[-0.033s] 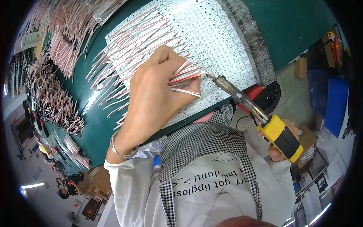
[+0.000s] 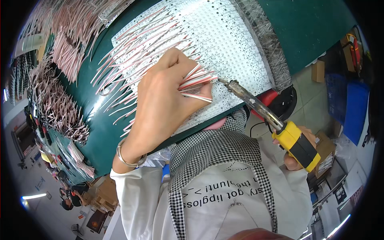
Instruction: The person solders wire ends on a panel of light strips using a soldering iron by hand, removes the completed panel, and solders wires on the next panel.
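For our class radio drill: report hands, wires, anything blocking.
Left hand pinching red-and-white wires. Right hand holding soldering iron. Tip close to wire ends; nothing visible between.

Wires (image 2: 197, 79) are red and white; iron handle (image 2: 297, 145) yellow-black; apron (image 2: 216, 146) checked.

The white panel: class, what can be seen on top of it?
Red and white wires lie across the left part of the panel; the left hand, holding a wire bunch, hides what is beneath it.

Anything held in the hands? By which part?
Left hand: red-and-white wires, pinched near one end. Right hand: soldering iron, by its yellow-and-black handle.
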Demonstrator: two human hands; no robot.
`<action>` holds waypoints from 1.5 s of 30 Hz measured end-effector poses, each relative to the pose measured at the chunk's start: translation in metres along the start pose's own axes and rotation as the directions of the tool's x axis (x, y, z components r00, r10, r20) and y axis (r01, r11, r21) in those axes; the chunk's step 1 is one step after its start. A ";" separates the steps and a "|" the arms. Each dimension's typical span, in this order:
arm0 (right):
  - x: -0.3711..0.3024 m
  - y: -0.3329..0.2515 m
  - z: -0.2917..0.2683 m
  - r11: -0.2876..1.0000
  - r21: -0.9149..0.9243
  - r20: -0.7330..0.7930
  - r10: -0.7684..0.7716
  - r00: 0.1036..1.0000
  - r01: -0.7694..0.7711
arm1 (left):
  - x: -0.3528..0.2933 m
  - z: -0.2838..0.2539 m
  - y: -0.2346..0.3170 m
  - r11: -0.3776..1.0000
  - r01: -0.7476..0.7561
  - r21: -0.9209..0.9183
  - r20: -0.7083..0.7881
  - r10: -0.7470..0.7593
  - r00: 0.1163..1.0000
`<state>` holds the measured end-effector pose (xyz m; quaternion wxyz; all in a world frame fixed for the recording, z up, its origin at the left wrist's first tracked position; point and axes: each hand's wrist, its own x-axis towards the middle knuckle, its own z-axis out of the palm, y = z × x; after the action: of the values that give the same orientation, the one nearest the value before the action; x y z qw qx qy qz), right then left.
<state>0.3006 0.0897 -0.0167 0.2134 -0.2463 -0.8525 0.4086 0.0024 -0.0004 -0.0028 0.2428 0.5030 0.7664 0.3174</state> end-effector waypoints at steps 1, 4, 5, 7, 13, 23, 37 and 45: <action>0.001 -0.001 0.000 1.000 -0.001 0.001 0.000 1.000 0.000 | 0.000 0.000 0.000 1.000 0.000 -0.001 0.000 0.000 1.000; 0.001 -0.004 -0.001 0.999 -0.012 0.015 0.030 0.999 -0.030 | 0.000 0.001 0.000 1.000 0.006 -0.020 -0.013 -0.006 1.000; 0.001 -0.005 -0.003 0.998 -0.024 0.036 0.051 0.998 -0.050 | 0.000 0.001 0.000 1.000 0.003 -0.020 -0.017 -0.003 1.000; 0.003 -0.007 -0.004 0.997 -0.037 0.058 0.071 0.996 -0.069 | 0.000 0.001 0.000 1.000 0.000 -0.019 -0.022 0.000 1.000; -0.009 0.013 -0.006 0.995 0.082 0.083 -0.059 0.995 0.052 | 0.000 0.000 -0.001 1.000 0.022 -0.002 -0.018 -0.022 1.000; -0.021 0.026 -0.036 0.967 0.072 -0.037 -0.241 0.970 0.243 | -0.001 -0.009 -0.003 1.000 -0.016 -0.021 0.045 0.016 0.999; -0.034 0.009 -0.003 0.975 0.179 -0.178 0.162 0.971 -0.130 | -0.001 -0.016 -0.003 0.998 -0.056 -0.012 0.160 0.057 0.985; -0.017 0.003 -0.004 0.990 0.127 -0.021 0.071 0.997 -0.068 | -0.010 0.004 -0.002 0.994 -0.023 0.108 -0.024 0.026 0.999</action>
<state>0.3175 0.0836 -0.0193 0.2249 -0.2671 -0.8131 0.4657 0.0078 -0.0097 -0.0067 0.2016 0.5205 0.7793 0.2848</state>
